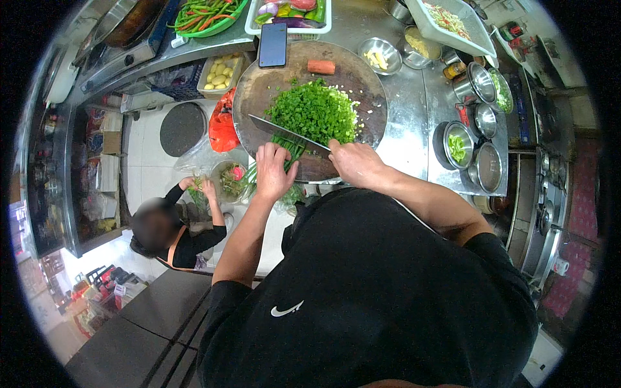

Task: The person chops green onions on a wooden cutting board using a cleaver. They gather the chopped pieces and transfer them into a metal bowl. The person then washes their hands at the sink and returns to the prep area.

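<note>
On a round wooden chopping board (252,97), my left hand (272,167) presses down a bunch of green onions (290,145) near the board's front edge. Their long stalks trail off the edge to the left, below my wrist. My right hand (356,164) grips the handle of a cleaver (286,131), whose broad blade slants to the upper left across the cut end of the bunch. Beyond the blade lies a heap of chopped green onion (315,111), with pale bits scattered to its right. A piece of carrot (321,66) rests at the back of the board.
A phone (273,45) leans at the board's back left, before a white basket of vegetables (327,24). Steel bowls (381,56) stand right on the metal counter (407,116). A red plastic bag (224,128) hangs left. Lower left, another person (194,242) handles greens.
</note>
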`<state>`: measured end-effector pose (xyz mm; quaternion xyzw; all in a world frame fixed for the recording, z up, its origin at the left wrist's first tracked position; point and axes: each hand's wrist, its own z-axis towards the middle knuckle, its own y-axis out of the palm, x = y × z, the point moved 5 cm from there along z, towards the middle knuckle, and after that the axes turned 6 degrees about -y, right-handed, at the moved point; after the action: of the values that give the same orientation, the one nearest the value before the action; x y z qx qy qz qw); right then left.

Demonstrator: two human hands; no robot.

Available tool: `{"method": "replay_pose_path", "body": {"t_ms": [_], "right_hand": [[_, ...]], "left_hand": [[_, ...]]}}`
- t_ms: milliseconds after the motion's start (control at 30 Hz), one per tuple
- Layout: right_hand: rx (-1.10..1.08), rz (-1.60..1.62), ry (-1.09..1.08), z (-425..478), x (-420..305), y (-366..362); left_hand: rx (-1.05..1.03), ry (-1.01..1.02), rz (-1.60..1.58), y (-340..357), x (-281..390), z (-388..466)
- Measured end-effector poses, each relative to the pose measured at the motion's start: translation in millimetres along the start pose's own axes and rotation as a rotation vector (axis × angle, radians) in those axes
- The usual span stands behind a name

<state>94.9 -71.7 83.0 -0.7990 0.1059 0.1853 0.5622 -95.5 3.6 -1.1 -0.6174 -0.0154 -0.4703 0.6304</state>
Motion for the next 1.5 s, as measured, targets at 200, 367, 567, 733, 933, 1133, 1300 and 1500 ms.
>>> {"method": "replay_pose_path", "body": {"t_ms": [200,367,567,733,933,1133,1300,1500], "right_hand": [[-0.047,0.002,0.003,-10,-12,-37],[-0.047,0.019,0.004,7,5,6],[0.005,-0.015,-0.013,7,7,-17],[0.005,-0.022,0.037,-1,8,-29],[-0.037,-0.006,0.051,-16,-1,-44],[-0.025,0.000,-0.021,11,7,2],[-0.035,-0.052,-0.055,1,-4,-23],[-0.021,-0.027,-0.041,13,2,4]], "left_hand": [[0.015,-0.012,-0.003,2,-4,-4],[0.009,-0.016,-0.021,3,1,0],[0.035,-0.010,-0.055,7,-3,13],[-0.002,0.006,-0.012,4,4,19],[0.028,0.046,-0.021,-16,10,8],[0.046,0.021,-0.078,0,-6,3],[0.057,0.034,-0.089,0,-7,2],[0.064,0.035,-0.091,3,-7,3]]}}
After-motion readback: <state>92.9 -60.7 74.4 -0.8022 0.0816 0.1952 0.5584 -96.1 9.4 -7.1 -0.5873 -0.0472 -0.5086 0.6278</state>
